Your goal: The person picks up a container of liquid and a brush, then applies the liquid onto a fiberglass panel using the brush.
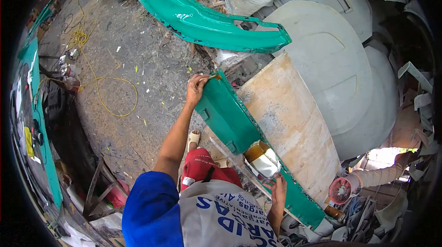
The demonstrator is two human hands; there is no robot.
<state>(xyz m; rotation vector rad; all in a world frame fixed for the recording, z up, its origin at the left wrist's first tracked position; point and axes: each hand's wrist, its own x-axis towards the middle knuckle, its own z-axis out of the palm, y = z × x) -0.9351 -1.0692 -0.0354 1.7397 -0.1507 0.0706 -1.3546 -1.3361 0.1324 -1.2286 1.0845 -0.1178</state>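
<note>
Brush in One Hand, Can in the Other

At far left, a yellow cord [80,36] lies in loops on the stained floor. Next, the left hand [197,89] is closed around a thin brush [214,77], its orange-brown tip at the upper end of a long green panel [228,116]. The panel slants down to the right in front of the person; a curved green part [184,17] lies beyond it. Over the panel's lower half is a tilted metal can [265,163], its near end gripped by the right hand [278,189], as far as the partly hidden fingers show. Right of these are a tan board [287,104], large grey panels [322,58] and a round red fan [339,190].
</note>
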